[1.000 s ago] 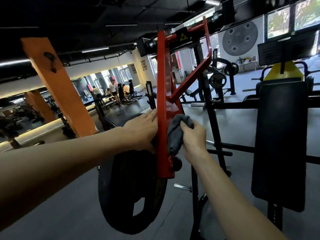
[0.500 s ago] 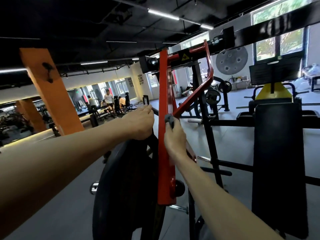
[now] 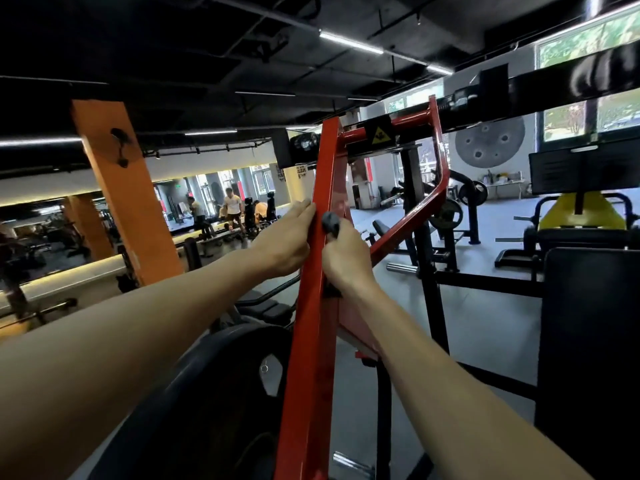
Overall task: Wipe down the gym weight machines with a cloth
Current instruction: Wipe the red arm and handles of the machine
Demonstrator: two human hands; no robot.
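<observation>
Gym floor stretches behind, with an orange pillar (image 3: pixel 117 188) at left. Next, the left hand (image 3: pixel 282 242) rests with relaxed fingers against the red machine arm (image 3: pixel 311 306), steadying it. Right of that, the right hand (image 3: pixel 346 259) is curled in a tight grip round the dark cloth (image 3: pixel 330 223), pressing it on the arm's upper stretch. Judging by position, the top bar and black frame (image 3: pixel 426 237) remain unwiped.

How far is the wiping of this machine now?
In hand: the right hand grips the grey cloth against the red bar, while the left hand rests on its other side. Done: cannot tell. Seemingly left: the bar's upper part, the black pad and the weight plate.
</observation>
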